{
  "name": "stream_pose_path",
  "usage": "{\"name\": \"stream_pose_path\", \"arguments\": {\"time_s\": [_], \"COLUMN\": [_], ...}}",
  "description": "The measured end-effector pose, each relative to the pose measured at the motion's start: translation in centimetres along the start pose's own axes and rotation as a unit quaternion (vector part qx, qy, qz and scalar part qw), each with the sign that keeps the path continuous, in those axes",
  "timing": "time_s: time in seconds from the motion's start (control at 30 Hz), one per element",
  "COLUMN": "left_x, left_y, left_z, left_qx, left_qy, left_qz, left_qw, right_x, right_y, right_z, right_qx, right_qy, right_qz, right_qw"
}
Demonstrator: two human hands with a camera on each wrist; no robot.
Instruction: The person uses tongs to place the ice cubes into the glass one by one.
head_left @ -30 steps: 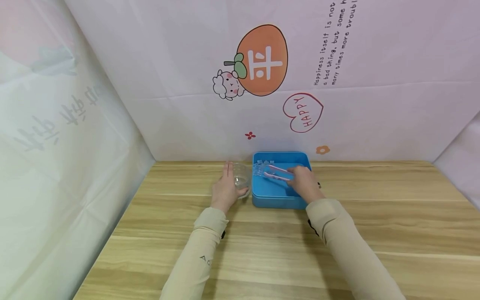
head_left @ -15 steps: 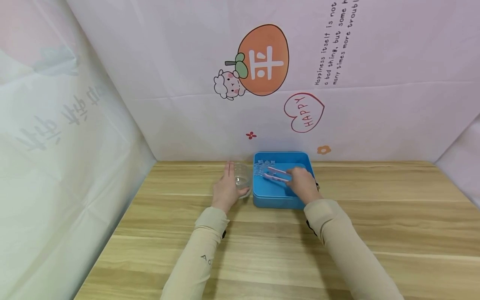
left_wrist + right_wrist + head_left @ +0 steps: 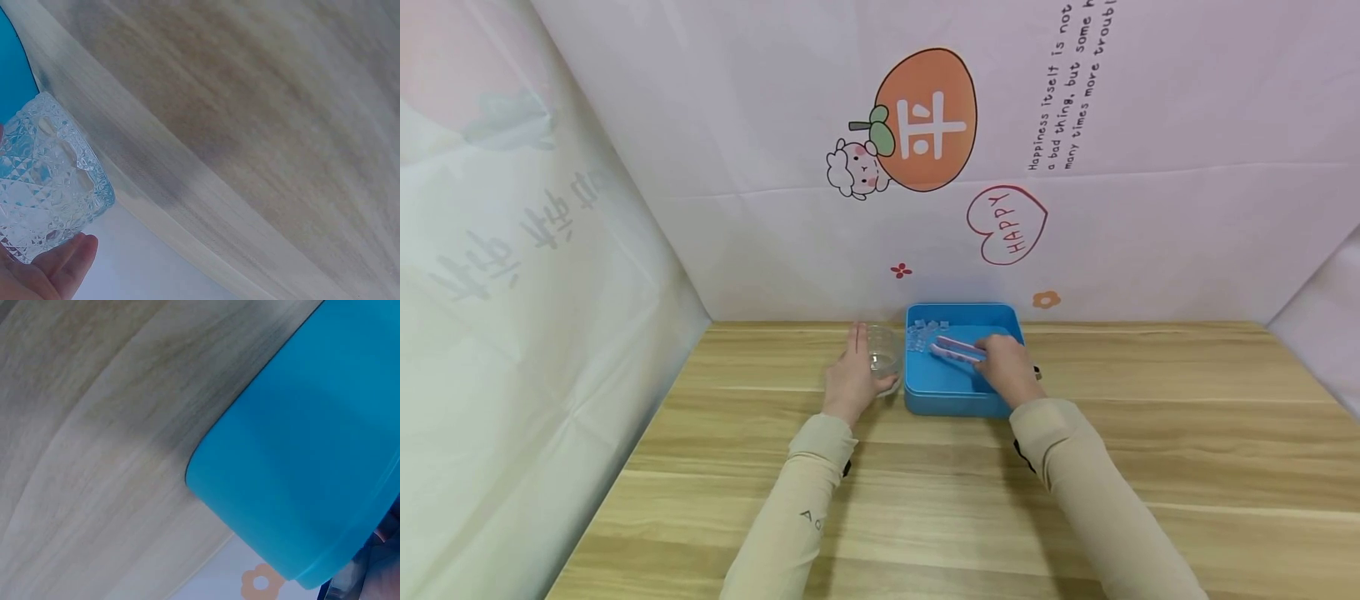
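left hand (image 3: 852,382) has fingers curved round cup (image 3: 884,357) beside box (image 3: 955,405); right hand (image 3: 1009,367) has fingers pinching tongs (image 3: 957,355) by cubes (image 3: 919,337) inside. looks like cube pickup; next likely needs steady squeeze.

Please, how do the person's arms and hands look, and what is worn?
Both arms have long beige fabric sleeves with turned-back cuffs. The left sleeve has small dark lettering. A small black part, unidentifiable, shows beside each cuff. Both hands are ungloved.

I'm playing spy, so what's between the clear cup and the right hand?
In the head view: part of the blue box, little clear pieces in it, and the pink tongs the right hand holds.
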State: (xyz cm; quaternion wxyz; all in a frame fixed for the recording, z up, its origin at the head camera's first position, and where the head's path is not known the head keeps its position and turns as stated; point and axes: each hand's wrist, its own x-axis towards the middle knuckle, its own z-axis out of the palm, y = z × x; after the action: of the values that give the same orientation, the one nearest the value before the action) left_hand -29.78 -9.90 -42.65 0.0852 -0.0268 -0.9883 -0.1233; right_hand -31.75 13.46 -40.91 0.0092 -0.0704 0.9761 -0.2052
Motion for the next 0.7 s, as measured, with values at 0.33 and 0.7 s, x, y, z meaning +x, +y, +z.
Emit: {"name": "stream_pose_path", "arguments": {"time_s": [0.33, 0.7], "left_x": [-0.1, -0.2], "left_y": [0.0, 0.0], "left_z": [-0.1, -0.2], "left_qx": [0.001, -0.009], "left_qy": [-0.008, -0.009], "left_qz": [-0.002, -0.003], "left_qw": [1.0, 0.9999], "right_x": [-0.3, -0.6], "right_y": [0.1, -0.3], "right_z": [-1.0, -2.9], "right_qx": [0.0, 0.037], "right_qy": [0.033, 0.054], "right_qz": [-0.003, -0.026], "right_qw": [0.999, 0.997]}}
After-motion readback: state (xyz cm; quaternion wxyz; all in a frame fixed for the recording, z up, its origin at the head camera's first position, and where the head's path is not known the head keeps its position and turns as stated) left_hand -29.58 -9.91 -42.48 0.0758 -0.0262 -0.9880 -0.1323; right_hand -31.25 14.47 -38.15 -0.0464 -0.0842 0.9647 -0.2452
